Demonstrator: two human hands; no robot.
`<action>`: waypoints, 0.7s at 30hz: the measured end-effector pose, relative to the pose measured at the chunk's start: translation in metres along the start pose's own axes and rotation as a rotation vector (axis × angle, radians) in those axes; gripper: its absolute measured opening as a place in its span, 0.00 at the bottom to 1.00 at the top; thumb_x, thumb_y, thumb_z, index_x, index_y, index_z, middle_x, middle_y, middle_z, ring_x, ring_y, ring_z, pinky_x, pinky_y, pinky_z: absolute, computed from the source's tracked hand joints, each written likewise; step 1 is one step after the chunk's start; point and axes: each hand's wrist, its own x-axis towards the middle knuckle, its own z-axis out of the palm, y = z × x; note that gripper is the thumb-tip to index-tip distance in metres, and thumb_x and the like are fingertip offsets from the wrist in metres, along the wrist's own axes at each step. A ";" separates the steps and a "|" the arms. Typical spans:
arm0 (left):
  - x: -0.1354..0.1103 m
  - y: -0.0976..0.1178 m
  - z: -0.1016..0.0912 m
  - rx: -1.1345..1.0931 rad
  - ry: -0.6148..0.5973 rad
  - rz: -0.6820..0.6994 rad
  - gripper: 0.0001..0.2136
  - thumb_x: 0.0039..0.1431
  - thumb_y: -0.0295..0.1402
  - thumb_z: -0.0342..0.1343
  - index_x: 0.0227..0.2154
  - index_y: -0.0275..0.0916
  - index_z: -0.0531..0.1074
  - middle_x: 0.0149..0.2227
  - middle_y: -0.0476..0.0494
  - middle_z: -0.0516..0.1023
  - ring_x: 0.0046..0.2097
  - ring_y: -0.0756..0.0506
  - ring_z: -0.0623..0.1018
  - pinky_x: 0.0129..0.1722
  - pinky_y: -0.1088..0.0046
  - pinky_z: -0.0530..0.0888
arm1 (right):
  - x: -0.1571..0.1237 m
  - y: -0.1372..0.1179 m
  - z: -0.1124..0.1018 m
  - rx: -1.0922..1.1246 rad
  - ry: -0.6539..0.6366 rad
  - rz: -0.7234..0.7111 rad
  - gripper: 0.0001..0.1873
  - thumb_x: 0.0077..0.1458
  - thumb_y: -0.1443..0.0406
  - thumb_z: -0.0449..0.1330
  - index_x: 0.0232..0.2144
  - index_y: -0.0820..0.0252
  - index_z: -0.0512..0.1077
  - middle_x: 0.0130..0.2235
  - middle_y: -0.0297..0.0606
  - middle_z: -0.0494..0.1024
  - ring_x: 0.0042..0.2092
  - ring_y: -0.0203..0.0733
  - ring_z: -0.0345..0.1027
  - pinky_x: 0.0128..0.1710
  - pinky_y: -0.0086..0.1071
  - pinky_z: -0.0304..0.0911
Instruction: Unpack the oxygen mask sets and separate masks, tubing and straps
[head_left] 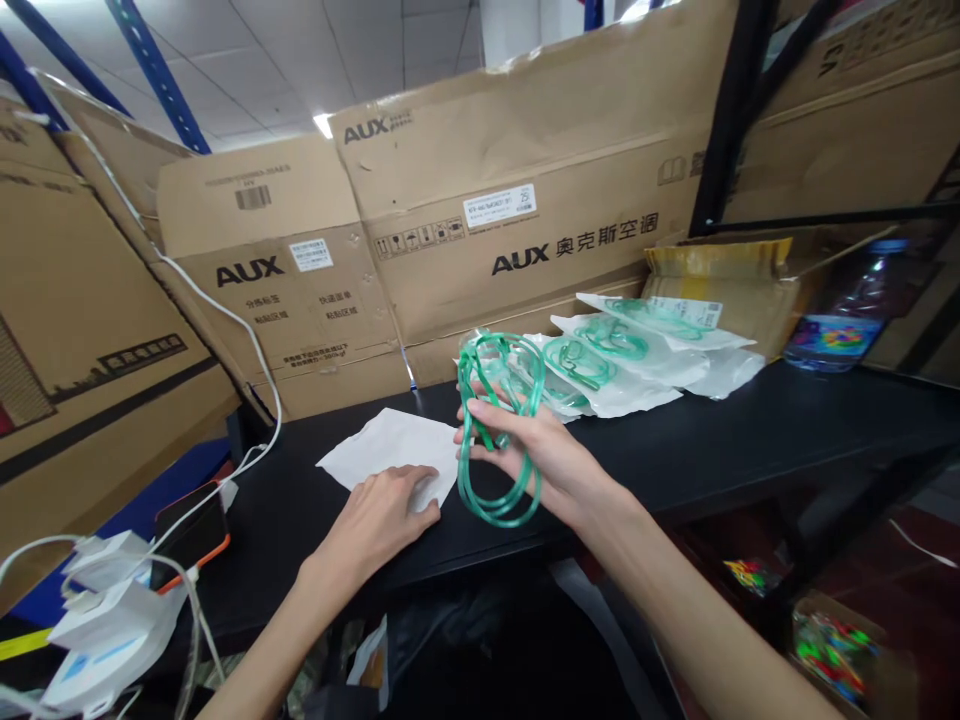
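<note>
My right hand [525,440] grips a coiled length of green plastic tubing [501,515] above the black table [300,520]. A clear piece, perhaps a mask, shows among the loops near the top, partly hidden. To the left, a white paper pouch [382,440] lies flat on the table. My left hand [390,505] rests on its near edge, palm down and fingers spread, gripping nothing. Behind and right of the coil lie several white pouches [637,385] with clear fronts and green tubing inside, overlapping one another.
Large cardboard boxes [450,270] stand along the back. At right are an open carton [720,270] and a plastic bottle [840,310] with a blue cap. A power strip [112,640], white cables and a phone [191,530] lie at left. Coloured pieces [832,650] fill a box below right.
</note>
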 end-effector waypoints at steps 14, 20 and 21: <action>0.008 0.005 -0.001 0.085 0.010 -0.011 0.14 0.65 0.33 0.53 0.50 0.41 0.79 0.44 0.35 0.84 0.46 0.33 0.83 0.44 0.62 0.74 | -0.054 0.005 -0.041 -0.226 0.053 0.279 0.18 0.52 0.65 0.75 0.44 0.61 0.77 0.33 0.35 0.79 0.33 0.41 0.78 0.36 0.36 0.76; 0.013 0.009 0.008 0.113 0.051 -0.035 0.13 0.67 0.26 0.48 0.44 0.36 0.79 0.41 0.32 0.82 0.40 0.34 0.83 0.37 0.65 0.73 | -0.072 0.023 -0.045 -0.240 0.041 0.406 0.23 0.52 0.61 0.75 0.48 0.61 0.75 0.35 0.36 0.79 0.33 0.41 0.78 0.35 0.34 0.74; 0.013 0.010 0.009 0.105 0.063 -0.036 0.14 0.69 0.27 0.47 0.43 0.35 0.79 0.40 0.32 0.81 0.39 0.35 0.83 0.36 0.66 0.72 | -0.074 0.027 -0.044 -0.237 0.023 0.424 0.22 0.53 0.61 0.74 0.48 0.61 0.75 0.34 0.36 0.79 0.33 0.41 0.78 0.36 0.34 0.74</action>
